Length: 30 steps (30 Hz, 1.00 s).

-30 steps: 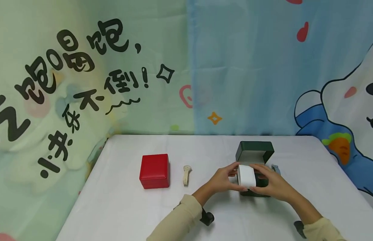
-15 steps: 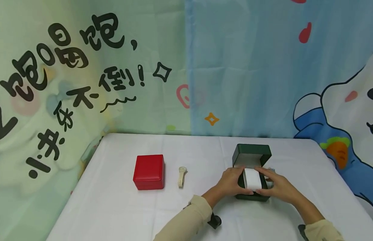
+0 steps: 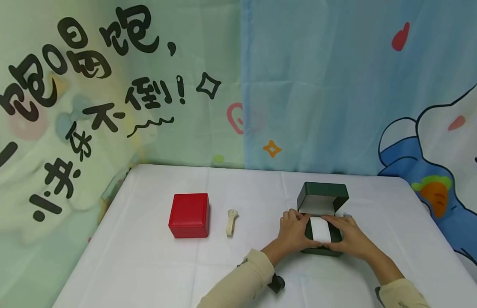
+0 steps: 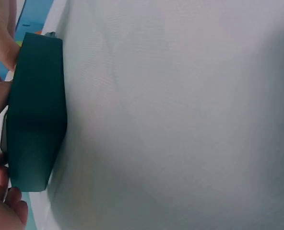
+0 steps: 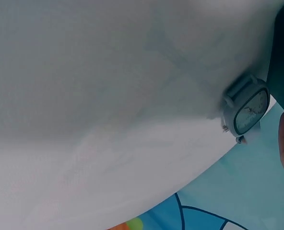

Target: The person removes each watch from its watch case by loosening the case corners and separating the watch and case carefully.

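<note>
A green box (image 3: 324, 188) stands on the white-covered table with its lid raised. Inside its base lies a white cushion (image 3: 320, 229). My left hand (image 3: 293, 232) pinches the cushion's left side between thumb and fingers, while my right hand (image 3: 348, 238) pinches its right side. In the left wrist view the green box (image 4: 36, 110) shows its outer wall, with fingers along its opening. Right of the box is a grey-blue watch (image 5: 250, 111), clear in the right wrist view; my right hand mostly hides it in the head view.
A red box (image 3: 189, 216), lid down, sits to the left on the table. Between it and my left hand lies a cream watch (image 3: 231, 223). A printed curtain (image 3: 300, 85) hangs behind the table's far edge.
Both hands have lowered the white cushion from above the green box down into its base. The cushion sat tilted before and now lies flatter. The red box and cream watch have stayed put.
</note>
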{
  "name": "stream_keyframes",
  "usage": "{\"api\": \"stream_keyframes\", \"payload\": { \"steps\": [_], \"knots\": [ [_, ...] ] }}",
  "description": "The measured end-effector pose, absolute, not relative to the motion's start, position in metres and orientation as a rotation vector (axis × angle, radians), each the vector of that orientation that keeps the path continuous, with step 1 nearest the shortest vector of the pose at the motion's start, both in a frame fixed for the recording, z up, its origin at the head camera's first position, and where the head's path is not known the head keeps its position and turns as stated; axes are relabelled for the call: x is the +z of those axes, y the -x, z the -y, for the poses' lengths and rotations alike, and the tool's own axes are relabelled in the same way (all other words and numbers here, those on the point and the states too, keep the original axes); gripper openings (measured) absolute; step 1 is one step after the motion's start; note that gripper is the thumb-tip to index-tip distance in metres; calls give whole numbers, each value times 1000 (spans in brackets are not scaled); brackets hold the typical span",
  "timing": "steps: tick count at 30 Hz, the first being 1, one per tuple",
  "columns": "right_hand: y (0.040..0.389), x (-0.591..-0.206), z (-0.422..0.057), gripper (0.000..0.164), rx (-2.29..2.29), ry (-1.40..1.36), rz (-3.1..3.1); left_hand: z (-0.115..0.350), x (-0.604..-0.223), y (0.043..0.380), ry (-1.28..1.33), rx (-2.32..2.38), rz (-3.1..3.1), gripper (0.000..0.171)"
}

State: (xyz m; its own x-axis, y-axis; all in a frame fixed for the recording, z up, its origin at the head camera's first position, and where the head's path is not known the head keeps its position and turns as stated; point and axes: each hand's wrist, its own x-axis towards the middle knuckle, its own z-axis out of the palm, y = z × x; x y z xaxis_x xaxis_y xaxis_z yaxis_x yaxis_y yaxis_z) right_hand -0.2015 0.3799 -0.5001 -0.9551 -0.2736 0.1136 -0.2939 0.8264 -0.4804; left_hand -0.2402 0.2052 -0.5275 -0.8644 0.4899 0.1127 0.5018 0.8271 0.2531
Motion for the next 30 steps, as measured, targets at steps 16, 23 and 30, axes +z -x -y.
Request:
{"api": "stream_keyframes", "payload": {
  "steps": [16,23,30],
  "knots": [
    [199,-504,-375,67,723,-455,2975,-181,-554,248,736,-1346,2896,97],
    [197,-503,-377,73,742,-418,3013,-185,-559,252,998,-778,3018,122],
    [201,-504,-411,49,1084,-199,3036,-187,-556,249,1005,-746,3026,117]
  ]
}}
